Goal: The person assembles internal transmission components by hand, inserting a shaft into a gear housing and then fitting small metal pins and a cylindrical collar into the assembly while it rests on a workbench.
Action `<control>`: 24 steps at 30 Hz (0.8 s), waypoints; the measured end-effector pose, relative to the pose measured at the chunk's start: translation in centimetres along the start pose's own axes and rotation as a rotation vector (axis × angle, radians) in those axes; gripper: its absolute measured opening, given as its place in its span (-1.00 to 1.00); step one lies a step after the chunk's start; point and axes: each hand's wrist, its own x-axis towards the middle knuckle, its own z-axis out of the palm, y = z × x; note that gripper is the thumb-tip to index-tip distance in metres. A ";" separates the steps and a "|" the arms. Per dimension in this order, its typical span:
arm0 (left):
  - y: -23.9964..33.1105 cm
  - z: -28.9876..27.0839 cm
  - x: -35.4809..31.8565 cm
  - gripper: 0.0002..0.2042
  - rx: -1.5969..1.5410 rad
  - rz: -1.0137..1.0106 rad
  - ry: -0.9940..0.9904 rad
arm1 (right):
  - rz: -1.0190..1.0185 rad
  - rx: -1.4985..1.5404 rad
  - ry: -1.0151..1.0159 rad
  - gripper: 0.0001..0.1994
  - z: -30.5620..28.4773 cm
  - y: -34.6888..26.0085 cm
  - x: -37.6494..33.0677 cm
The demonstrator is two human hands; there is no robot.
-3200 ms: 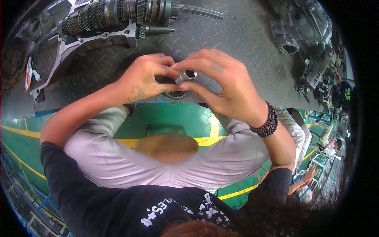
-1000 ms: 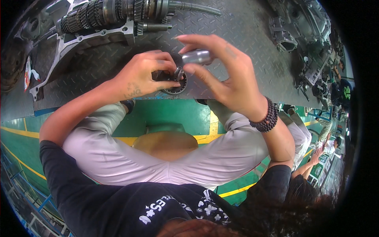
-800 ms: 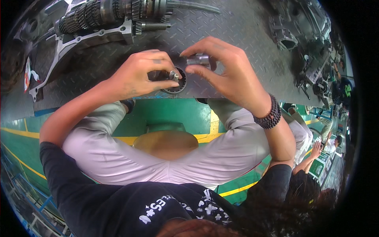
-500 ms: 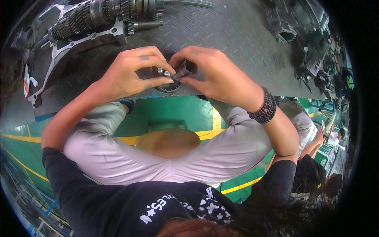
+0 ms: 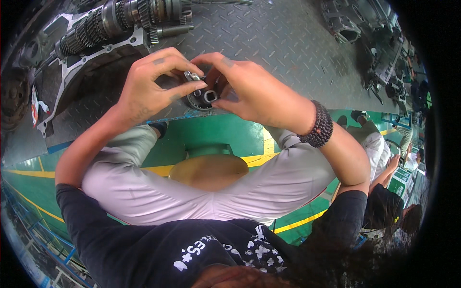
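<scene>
I note a small dark toothed ring gear [image 5: 201,100] held at the near edge of the grey tread-plate surface [image 5: 288,53], between both hands. A bright metal insert with a squarish opening [image 5: 210,96] sits in the bore of the gear, and a short silvery pin or roller [image 5: 191,76] shows just above it, at about 11 o'clock from the bore. The left hand [image 5: 149,86] is closed on the gear from 9 o'clock, thumb lying across its face and fingertips curled over the top, pinching near the pin. The right hand [image 5: 254,93] is closed on the same gear from 3 o'clock, its fingers meeting those of the left above the part. I judge the fitting to be partway: the insert appears seated in the bore, while the pin is not yet clearly home, and I cannot tell whether further pieces remain to go in, as the fingers hide much of the part. Outward, at 11 o'clock on the surface, lies a long gear shaft assembly [image 5: 129,19] resting against a pale housing plate [image 5: 81,67]. At 1 to 2 o'clock, well apart, stand dark cast housings [image 5: 345,24]. Below the surface edge I see the green floor with yellow lines [image 5: 216,134], and another person [image 5: 384,158] crouches at 4 o'clock.
</scene>
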 end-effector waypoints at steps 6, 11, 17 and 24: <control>0.4 -0.1 0.0 -0.77 -0.024 0.072 -0.043 | 0.017 0.012 0.030 -0.50 -0.6 -0.1 0.1; 0.4 -0.2 0.0 -0.72 -0.066 0.041 -0.079 | -0.094 -0.100 0.119 -0.71 -1.5 -0.2 0.2; 0.1 0.3 -0.4 -0.71 -0.169 0.006 -0.034 | -0.072 -0.061 0.007 -0.74 -1.6 0.2 0.4; 0.7 0.2 -0.4 -0.71 -0.089 -0.010 -0.014 | -0.132 -0.174 0.077 -0.79 -0.7 1.2 0.6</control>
